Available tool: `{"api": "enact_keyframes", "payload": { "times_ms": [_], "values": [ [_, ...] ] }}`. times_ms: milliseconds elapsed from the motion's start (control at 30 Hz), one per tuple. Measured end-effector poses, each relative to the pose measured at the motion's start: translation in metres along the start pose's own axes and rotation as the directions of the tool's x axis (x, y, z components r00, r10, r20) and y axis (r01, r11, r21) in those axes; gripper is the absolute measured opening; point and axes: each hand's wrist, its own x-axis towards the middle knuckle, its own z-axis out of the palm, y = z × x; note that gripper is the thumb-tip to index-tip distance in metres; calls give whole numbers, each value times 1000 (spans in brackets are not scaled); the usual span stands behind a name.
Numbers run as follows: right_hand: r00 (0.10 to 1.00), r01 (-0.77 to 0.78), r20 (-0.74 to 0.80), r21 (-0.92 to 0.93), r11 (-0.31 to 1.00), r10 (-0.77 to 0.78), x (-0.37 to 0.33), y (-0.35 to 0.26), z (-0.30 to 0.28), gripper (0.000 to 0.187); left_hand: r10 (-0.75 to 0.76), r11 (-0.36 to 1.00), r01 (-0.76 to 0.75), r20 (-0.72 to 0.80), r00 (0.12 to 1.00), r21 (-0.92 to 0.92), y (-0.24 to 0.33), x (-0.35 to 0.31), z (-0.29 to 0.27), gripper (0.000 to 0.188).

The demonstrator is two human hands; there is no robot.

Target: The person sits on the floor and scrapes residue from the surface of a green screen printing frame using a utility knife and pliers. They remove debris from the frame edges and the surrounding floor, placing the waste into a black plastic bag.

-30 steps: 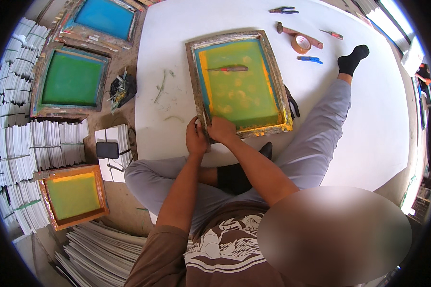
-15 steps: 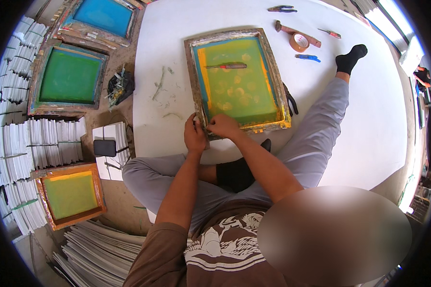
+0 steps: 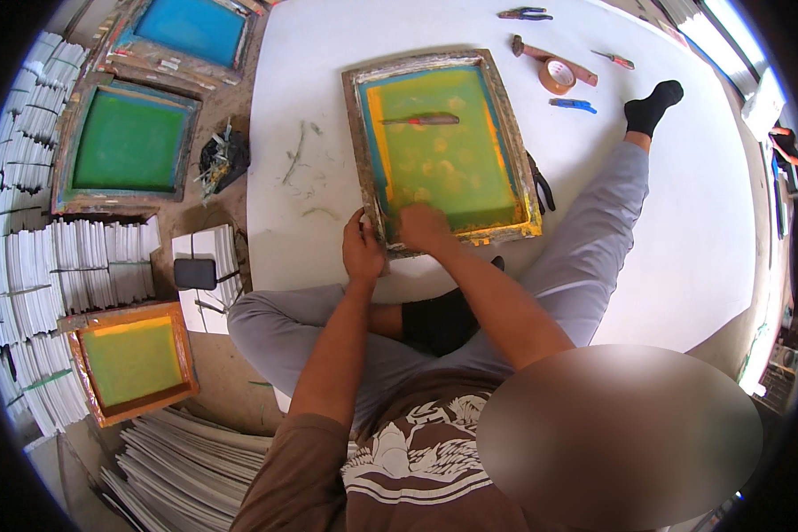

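A screen-printing frame [image 3: 356, 133] with green-yellow mesh lies on the white sheet in front of me. My left hand [image 3: 363, 250] is closed round its near left corner, thumb on top. Just to the right, my right hand [image 3: 426, 228] is over the near left part of the mesh, fingers curled in. Whatever those fingers hold, if anything, is hidden. A screwdriver [image 3: 430, 119] rests across the far part of the mesh. Black-handled pliers [image 3: 542, 188] lie beside the frame's right edge, partly under it.
A hammer [image 3: 541, 58], tape roll [image 3: 558, 77], blue utility knife [image 3: 574, 105], second screwdriver [image 3: 615, 59] and more pliers [image 3: 525, 14] lie at the far right. Stripped scraps [image 3: 297, 155] lie left of the frame. Other screens [image 3: 191, 133], paper stacks [image 3: 27, 266] and a phone [image 3: 194, 274] stand leftward.
My right hand has moved right, away from the frame's corner and over the mesh. My left hand keeps its hold on the corner.
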Motion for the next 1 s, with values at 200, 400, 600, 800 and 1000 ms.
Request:
{"api": "enact_keyframes", "payload": {
  "times_ms": [200, 400, 600, 800, 1000],
  "values": [
    [997, 49, -68, 245, 968, -33, -2, 28, -18, 33, -157, 988, 156, 81, 984, 9, 9, -1, -3, 36],
    [985, 64, -169, 265, 962, -19, -17, -3, -16, 34, -152, 988, 152, 68, 986, 2, 6, -2, -6, 36],
    [981, 75, -189, 141, 987, -47, -6, -5, 5, 24, -138, 990, 140, 76, 988, -17, 11, -2, 0, 38],
    [979, 15, -206, -8, 1000, -16, -3, -3, -8, 17, -95, 991, 105, 111, 989, -87, 6, -1, -6, 38],
    [965, -131, -232, -21, 991, 123, 10, 39, -63, 18, -134, 990, 137, 104, 986, -22, 25, 0, -6, 38]
  ]
}}
